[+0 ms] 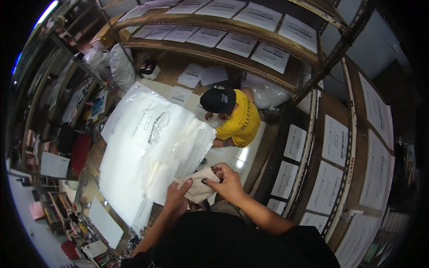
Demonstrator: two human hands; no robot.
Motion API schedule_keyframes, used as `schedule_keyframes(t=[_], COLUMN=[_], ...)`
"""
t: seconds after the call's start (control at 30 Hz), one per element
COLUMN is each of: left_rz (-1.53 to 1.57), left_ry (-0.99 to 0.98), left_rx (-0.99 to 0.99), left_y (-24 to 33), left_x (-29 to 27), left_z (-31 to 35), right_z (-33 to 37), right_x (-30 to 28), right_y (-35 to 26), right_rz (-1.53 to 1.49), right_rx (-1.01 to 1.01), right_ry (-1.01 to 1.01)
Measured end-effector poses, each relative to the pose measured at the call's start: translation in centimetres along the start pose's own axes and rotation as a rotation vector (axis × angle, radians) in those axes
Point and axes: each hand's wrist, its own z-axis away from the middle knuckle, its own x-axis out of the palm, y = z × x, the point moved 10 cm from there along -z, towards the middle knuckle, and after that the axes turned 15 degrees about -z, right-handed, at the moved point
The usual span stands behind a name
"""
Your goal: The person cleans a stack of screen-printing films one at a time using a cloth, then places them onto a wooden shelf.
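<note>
Between my two hands, close in front of my body, is a small beige cloth (196, 189). My left hand (177, 196) pinches its left side, with the thumb lying on top. At the upper right edge my right hand (227, 182) grips it with thumb and fingers closed; dark stains show on the fingertips. Just beyond the cloth lies a large stack of white printed sheets (129, 165), its right edges fanned out unevenly. Dark lettering and a line drawing mark the top sheet. Both hands are apart from the stack.
A person in a yellow shirt (248, 120) and black cap crouches on the tiled floor beyond the stack. Shelves (205, 20) with printed white sheets run along the back, and a rack (308, 165) of sheets stands at the right. Plastic bags (121, 67) sit at the back left.
</note>
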Motion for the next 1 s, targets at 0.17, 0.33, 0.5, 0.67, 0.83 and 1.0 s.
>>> schedule_keyframes(t=[0.17,0.33,0.5,0.67,0.83,1.0], left_rz=[0.009,0.0,-0.018,0.029,0.165,0.228], left_ry=[0.012,0.05,0.044,0.003,-0.112,-0.19], left_rx=[0.063,0.109,0.111,0.057,0.034,-0.04], left_y=[0.6,1.1,2.3,1.8,0.9,-0.4], left_x=[0.2,0.8,2.3,3.3,4.1,4.8], left_z=[-0.5,-1.2,-0.9,-0.8,-0.7,0.1], right_z=[-0.3,0.1,0.3,0.5,1.1,0.8], right_x=[0.3,0.9,0.4,0.1,-0.1,-0.5], right_y=[-1.3,-2.9,-3.7,-3.9,-4.6,-0.7], right_rz=[0.041,0.15,0.189,0.186,0.229,-0.326], right_rx=[-0.024,-0.126,-0.249,-0.231,-0.471,-0.108], right_ry=[-0.072,-0.178,-0.176,-0.126,-0.018,0.045])
